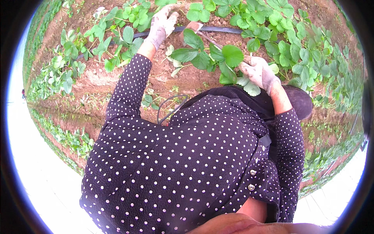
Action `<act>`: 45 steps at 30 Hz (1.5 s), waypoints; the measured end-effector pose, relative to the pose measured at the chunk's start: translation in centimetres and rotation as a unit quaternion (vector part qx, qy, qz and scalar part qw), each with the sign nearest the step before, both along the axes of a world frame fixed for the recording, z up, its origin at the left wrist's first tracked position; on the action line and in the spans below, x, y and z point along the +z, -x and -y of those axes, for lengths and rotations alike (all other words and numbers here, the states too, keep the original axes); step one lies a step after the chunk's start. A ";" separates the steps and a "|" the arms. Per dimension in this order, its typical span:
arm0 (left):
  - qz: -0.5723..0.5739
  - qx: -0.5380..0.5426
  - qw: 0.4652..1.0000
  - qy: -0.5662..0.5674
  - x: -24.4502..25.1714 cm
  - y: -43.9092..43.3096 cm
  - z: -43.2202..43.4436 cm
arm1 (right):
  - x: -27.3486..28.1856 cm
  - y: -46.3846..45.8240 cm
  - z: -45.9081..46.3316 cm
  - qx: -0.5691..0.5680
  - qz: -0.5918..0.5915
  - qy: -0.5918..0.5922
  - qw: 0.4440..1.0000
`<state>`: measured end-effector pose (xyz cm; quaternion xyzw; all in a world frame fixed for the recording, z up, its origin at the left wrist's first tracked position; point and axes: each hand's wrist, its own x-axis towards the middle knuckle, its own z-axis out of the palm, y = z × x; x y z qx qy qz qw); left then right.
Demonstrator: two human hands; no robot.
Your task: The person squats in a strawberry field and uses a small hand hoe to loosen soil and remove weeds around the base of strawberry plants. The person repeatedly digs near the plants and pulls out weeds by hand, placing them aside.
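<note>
My left hand (162, 25), in a pale, soil-stained glove, reaches down to the strawberry bed beside a black drip hose (216, 29). Its thumb and fingers point forward, and whether the fingertips pinch anything is unclear. My right hand (259, 71), gloved too, is closed around the handle of a small hand hoe (211, 39). The tool's soil-covered metal blade lies near the hose, between both hands. Leaves of a strawberry plant (201, 58) partly cover the blade and handle.
Dense strawberry plants (287, 49) grow on the right, with more plants (102, 35) on the left. A furrow (73, 112) with small weeds runs beside the bed. My bent dark-trousered leg (296, 101) is close to the right forearm. A dark cord loop (172, 109) shows by my torso.
</note>
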<state>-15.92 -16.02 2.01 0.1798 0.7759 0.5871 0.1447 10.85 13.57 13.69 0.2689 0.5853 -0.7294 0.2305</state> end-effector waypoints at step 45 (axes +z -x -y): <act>-0.089 0.090 0.983 0.132 -5.5 4.8 -1.5 | 1.9 2.9 -0.5 -0.085 -0.002 -0.143 0.986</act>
